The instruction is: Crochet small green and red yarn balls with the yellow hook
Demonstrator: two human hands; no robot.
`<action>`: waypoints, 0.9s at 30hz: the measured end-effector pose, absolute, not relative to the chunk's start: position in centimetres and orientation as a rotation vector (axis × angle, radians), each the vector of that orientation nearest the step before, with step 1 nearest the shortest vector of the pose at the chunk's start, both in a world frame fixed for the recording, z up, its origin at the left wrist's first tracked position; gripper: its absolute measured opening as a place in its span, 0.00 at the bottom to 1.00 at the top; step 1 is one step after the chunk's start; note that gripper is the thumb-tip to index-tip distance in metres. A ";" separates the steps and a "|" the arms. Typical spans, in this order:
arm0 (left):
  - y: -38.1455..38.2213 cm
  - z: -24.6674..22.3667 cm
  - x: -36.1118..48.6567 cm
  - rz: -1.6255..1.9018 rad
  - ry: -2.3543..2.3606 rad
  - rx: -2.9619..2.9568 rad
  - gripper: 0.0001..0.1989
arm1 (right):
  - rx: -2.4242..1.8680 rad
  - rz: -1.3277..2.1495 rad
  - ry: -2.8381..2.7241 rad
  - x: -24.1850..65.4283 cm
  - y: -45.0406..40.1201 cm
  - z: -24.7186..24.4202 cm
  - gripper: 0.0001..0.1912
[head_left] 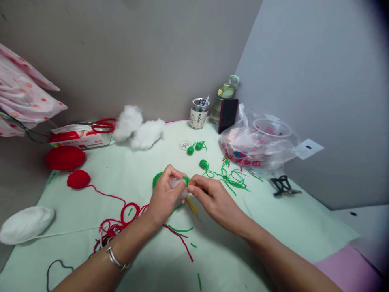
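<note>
My left hand (164, 198) is closed around a tuft of white fiberfill stuffing (178, 185) and a small green crocheted piece (185, 179). Pinched together, the fingers of my right hand (211, 196) meet the stuffing at its right side. Much of the green piece is covered by fingers. Just behind my left hand sits a green yarn ball (157, 179), partly hidden. Under my hands lies a yellow-handled crochet hook (192, 206). Small green crocheted balls (203, 164) with loose tails are farther back.
Red yarn (78, 179) trails tangled strands at left, near a white yarn skein (27, 225). Fiberfill clumps (147, 134), a box (82, 138) and red scissors (104, 125) stand behind. Rightward are green scraps (235, 178), a plastic bag (258, 146), a phone (228, 116) and a black clip (284, 186).
</note>
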State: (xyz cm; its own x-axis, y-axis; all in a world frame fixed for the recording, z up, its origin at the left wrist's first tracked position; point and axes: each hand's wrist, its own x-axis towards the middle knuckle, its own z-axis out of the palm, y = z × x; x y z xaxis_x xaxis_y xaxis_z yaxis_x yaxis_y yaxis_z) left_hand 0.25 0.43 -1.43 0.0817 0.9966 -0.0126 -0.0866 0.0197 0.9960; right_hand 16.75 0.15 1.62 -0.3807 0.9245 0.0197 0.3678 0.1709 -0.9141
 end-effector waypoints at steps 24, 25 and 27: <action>0.6 -0.7 -0.4 1.238 1.178 1.299 0.09 | -1.195 1.188 -1.844 16.8 0.2 1.7 0.10; 0.6 -0.9 -0.3 1.261 1.220 1.298 0.09 | -1.189 1.175 -1.870 16.7 0.0 1.7 0.09; 0.5 -1.1 -0.3 1.250 1.239 1.267 0.08 | -1.176 1.129 -1.929 16.5 -0.2 1.6 0.06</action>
State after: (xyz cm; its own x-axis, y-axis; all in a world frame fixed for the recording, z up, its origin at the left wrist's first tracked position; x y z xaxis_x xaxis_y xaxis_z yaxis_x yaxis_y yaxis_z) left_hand -0.26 0.53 -1.09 -0.0299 0.9981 0.0543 0.0455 -0.0529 0.9976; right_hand 16.53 -0.22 1.60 -0.4228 0.9040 0.0632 0.3875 0.2433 -0.8892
